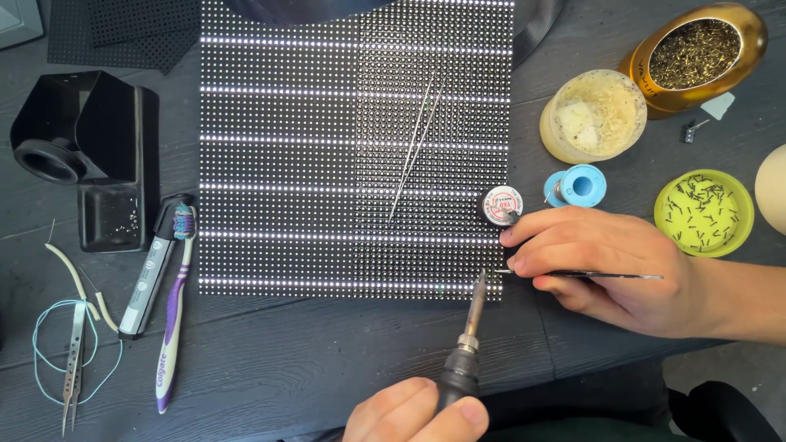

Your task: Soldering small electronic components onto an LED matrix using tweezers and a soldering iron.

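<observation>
Dark table (327, 360) carries a lit panel (327, 164); its top edge is cut off. Left hand (417, 413), half out of frame, grips an iron (467, 352); right hand (606, 266) pinches a probe (622, 276) at the panel's corner. Tweezers (413, 151) lie on the panel.

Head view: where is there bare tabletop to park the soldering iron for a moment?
Bare dark table lies below the LED panel, between the toothbrush and the left hand holding the soldering iron. The right side is crowded: right hand, solder spool, yellow dish, flux jar.
</observation>
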